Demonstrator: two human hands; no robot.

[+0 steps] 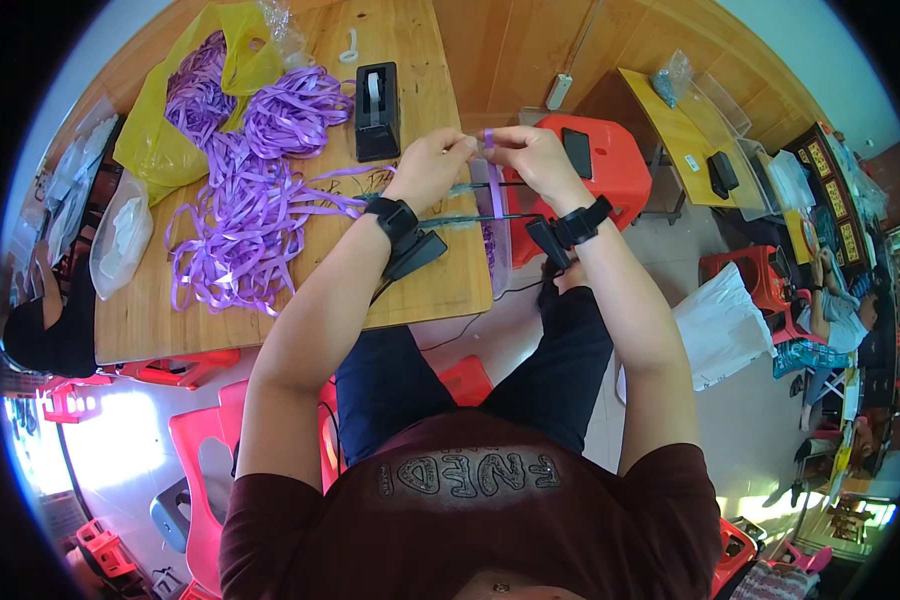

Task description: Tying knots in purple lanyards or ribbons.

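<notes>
Both my hands are raised close together just past the table's right edge. My right hand (538, 160) pinches a purple ribbon (498, 195), and a strip of it hangs down below the fingers. My left hand (430, 168) is closed in a pinch beside it; what lies between its fingertips is too small to make out. A tangled heap of purple ribbon (240, 245) spreads over the table to the left, with strands running toward my left wrist. A black tape dispenser (377, 135) with a roll in it stands just left of my left hand.
A yellow plastic bag (150, 150) with more ribbon stands on the wooden table (400, 290). A white ring (349, 46) lies at the back. Below the table's right edge is a translucent bin (500, 275). A red stool (620, 165) bears a phone (577, 153). Other people sit at both sides.
</notes>
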